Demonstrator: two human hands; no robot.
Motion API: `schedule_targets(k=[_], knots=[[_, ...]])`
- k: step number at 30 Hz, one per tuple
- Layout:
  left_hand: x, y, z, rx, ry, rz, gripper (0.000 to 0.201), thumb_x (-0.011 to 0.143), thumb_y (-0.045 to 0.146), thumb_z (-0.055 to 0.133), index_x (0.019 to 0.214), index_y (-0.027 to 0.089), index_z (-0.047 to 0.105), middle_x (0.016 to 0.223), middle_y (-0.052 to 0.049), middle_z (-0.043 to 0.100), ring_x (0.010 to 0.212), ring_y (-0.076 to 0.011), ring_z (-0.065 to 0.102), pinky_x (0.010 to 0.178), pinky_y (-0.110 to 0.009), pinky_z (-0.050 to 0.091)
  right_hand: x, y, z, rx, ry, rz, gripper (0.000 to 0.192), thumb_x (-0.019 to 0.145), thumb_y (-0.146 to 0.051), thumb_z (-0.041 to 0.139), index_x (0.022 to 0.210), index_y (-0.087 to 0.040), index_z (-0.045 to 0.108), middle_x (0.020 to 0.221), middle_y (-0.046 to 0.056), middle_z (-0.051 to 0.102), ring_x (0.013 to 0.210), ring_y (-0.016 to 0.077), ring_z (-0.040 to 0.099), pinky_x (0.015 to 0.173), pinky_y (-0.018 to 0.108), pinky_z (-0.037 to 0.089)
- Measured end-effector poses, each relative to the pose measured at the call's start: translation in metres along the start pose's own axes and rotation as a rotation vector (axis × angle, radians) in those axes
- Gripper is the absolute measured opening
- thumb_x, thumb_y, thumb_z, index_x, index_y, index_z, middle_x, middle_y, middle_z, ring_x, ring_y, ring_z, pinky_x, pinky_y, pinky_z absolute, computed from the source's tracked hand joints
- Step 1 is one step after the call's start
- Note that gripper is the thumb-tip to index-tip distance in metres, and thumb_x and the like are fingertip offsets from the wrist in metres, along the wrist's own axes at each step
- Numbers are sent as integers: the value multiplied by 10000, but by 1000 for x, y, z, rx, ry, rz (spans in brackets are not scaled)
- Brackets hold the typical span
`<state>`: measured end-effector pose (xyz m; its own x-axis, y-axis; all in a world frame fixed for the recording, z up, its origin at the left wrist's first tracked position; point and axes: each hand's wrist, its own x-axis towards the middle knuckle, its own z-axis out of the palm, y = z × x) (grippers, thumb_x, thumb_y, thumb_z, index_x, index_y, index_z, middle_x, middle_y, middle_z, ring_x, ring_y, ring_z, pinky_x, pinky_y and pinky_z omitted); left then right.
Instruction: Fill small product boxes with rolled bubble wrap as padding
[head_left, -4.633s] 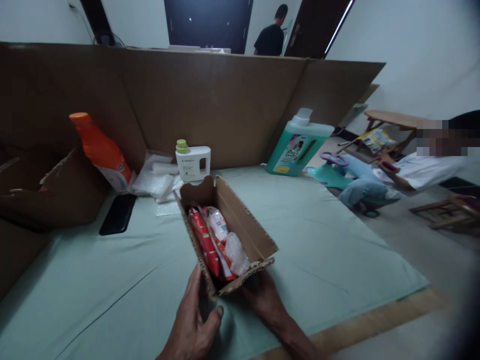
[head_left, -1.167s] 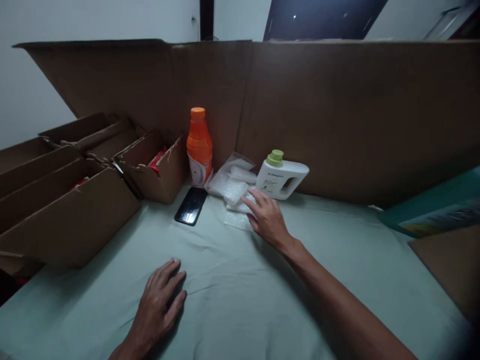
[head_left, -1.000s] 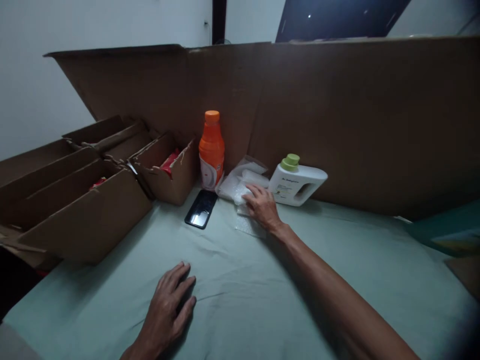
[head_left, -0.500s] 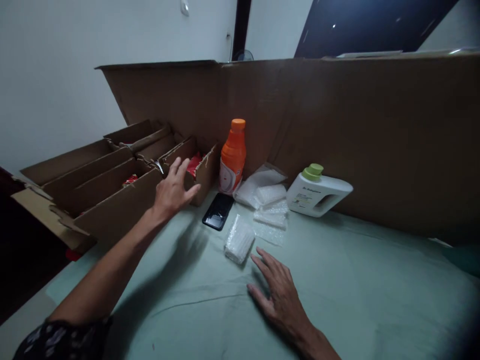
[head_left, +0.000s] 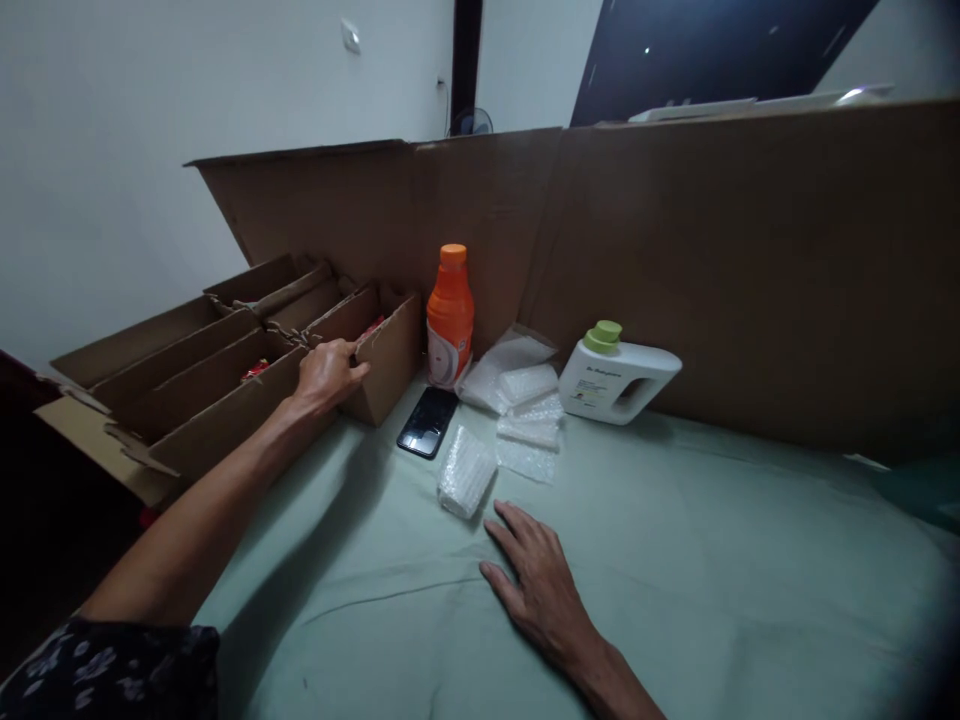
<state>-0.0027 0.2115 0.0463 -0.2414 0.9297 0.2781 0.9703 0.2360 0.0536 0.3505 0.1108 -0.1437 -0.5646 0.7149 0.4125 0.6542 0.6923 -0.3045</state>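
Bottles: I count two, one orange plastic bottle (head_left: pixel 450 315), one white jug (head_left: pixel 619 372). My left hand (head_left: pixel 326 372) now grips the small brown cardboard box (head_left: pixel 382 355), fingers curled; right hand (head_left: pixel 536 580) rests flat, open, beside the bubble-wrap roll (head_left: pixel 466 472).

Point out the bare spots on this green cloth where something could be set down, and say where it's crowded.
Free: the wide green cloth right of the right hand, below the white jug; also the strip between the left forearm and the bubble-wrap roll. Crowded: the back left, where the cardboard boxes, left hand, orange bottle, phone and wrap pieces cluster.
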Motion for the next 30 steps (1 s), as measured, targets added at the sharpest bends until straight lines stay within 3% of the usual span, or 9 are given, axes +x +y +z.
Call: schedule_targets(k=[5, 13, 15, 18, 20, 21, 24, 26, 30], knots=[[-33, 3, -12, 7, -29, 81, 370, 855, 414, 525, 1015, 168, 751, 1016, -120, 743, 966, -314, 691, 746, -343, 492, 1, -4, -2, 26, 8, 19, 403, 905, -303, 631, 1290, -182, 627, 1423, 168, 587, 1287, 327, 550, 1013, 518, 475], [-69, 14, -25, -14, 21, 145, 333, 873, 420, 520, 885, 153, 720, 858, -103, 706, 804, -274, 678, 658, -328, 459, 3, -7, -6, 26, -8, 23, 372, 889, -295, 647, 1242, -178, 653, 1411, 172, 598, 1280, 335, 556, 1013, 525, 475], [-84, 18, -21, -94, 109, 167, 314, 879, 419, 536, 930, 160, 705, 863, -88, 688, 787, -254, 668, 653, -321, 474, 3, -6, -5, 20, -1, 10, 359, 892, -296, 644, 1228, -172, 658, 1406, 175, 601, 1275, 336, 559, 1009, 526, 476], [-117, 19, -8, -352, 397, 226, 425, 885, 429, 593, 1229, 181, 605, 1147, -102, 646, 837, -198, 659, 713, -303, 523, 2, -3, -3, 14, 21, 1, 340, 907, -310, 627, 1215, -170, 660, 1403, 176, 603, 1276, 331, 560, 1003, 519, 480], [-140, 9, 7, -505, 555, 192, 481, 883, 404, 627, 1310, 202, 537, 1256, -104, 588, 784, -145, 639, 717, -282, 539, 1, -1, -1, 10, 36, -12, 337, 920, -322, 611, 1219, -176, 658, 1400, 169, 607, 1273, 324, 564, 995, 508, 487], [-151, 1, 15, -547, 557, 141, 435, 881, 386, 630, 1270, 206, 559, 1225, -93, 600, 755, -133, 629, 704, -273, 540, 1, 1, 1, 6, 43, -23, 338, 923, -327, 606, 1222, -179, 657, 1396, 165, 611, 1268, 322, 568, 989, 503, 491], [-167, -34, 44, -570, 369, -45, 291, 860, 367, 580, 1081, 190, 646, 986, -65, 685, 763, -170, 651, 654, -266, 536, 1, 5, 5, -4, 67, -47, 336, 927, -345, 596, 1218, -190, 663, 1381, 155, 624, 1253, 321, 580, 980, 497, 495], [-162, -59, 59, -562, 293, -131, 374, 832, 383, 548, 1118, 164, 645, 938, -83, 722, 763, -200, 673, 627, -280, 539, 1, 7, 7, -8, 76, -49, 343, 932, -356, 585, 1224, -196, 664, 1384, 152, 623, 1252, 318, 581, 978, 496, 496], [-123, -93, 71, -554, 291, -169, 508, 792, 394, 506, 1201, 118, 628, 1007, -130, 746, 772, -225, 690, 701, -339, 570, 2, 8, 8, -19, 85, -61, 341, 936, -360, 580, 1212, -183, 673, 1368, 160, 632, 1241, 318, 589, 965, 493, 505]])
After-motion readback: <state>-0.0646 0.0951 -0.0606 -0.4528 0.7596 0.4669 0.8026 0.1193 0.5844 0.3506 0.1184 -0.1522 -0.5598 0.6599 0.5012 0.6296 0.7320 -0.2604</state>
